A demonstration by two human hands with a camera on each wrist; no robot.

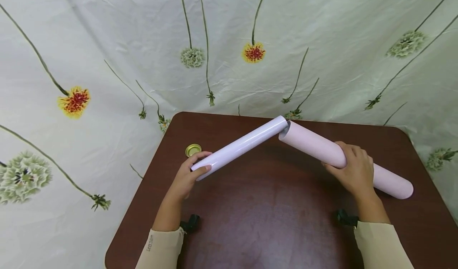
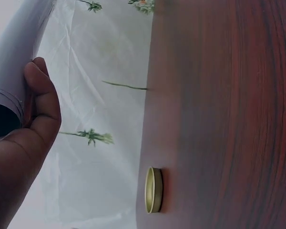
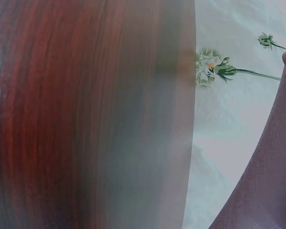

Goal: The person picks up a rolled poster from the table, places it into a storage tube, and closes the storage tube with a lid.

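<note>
Left hand (image 1: 187, 176) clamped on the near end of a white roll (image 1: 241, 146), fingers curled round it, thumb on the top side in head view; roll slants up and away to the right, glossy; left wrist view shows its near end hollow and dark inside, with layered edges; right hand (image 1: 355, 169) wrapped over a pale pink tube (image 1: 315, 144), gripping around its middle, fingers on the far side, thumb on the near side; pink tube is wider than the roll, open mouth facing left, tilted down toward the right; roll's far end sits right at that mouth, forming a peak over the counter (image 1: 257, 213); can't tell if it is touching the rim or slightly inside; can't tell if the pink tube's lower end rests on the counter; right wrist view catches only part of the pink tube and one fingertip at the right edge.

Gold lid (image 1: 193, 149) on the counter, near the left hand and just beyond it, apart from the roll; dark straps (image 1: 191, 223) at both wrists; beige sleeves (image 1: 161, 247) on both arms; counter is dark reddish-brown, wood-grained, rounded corners; pale cloth (image 1: 143, 42) with printed flowers hangs behind.
</note>
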